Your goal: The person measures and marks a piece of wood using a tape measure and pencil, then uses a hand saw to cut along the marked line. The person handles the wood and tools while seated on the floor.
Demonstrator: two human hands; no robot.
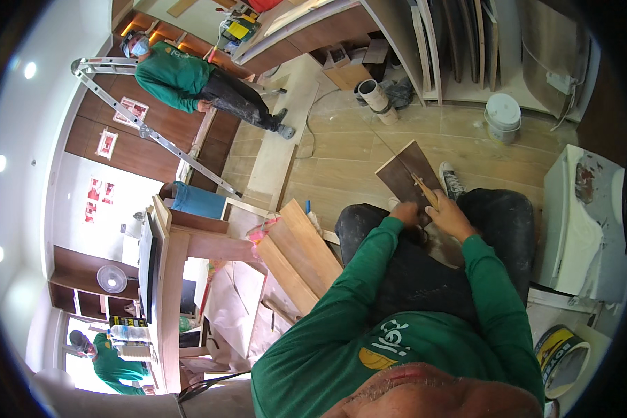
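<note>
A dark brown board (400,173) with a pale edge lies tilted in front of my knees, one end reaching down between my legs. My right hand (450,217) grips a slim tan wooden piece (426,191) that slants over the board; whether it is a tool handle or a plain strip cannot be made out. Close beside it, my left hand (407,213) is curled at the board's near part. Its fingertips are hidden, so what they hold does not show.
Wooden planks (296,254) lean at my left. A stepladder (150,132) stands far left, with a co-worker (177,80) beside it. A white bucket (503,117) and a cardboard tube (376,97) stand ahead. At my right are a worn white cabinet (582,216) and a yellow-black tub (561,359).
</note>
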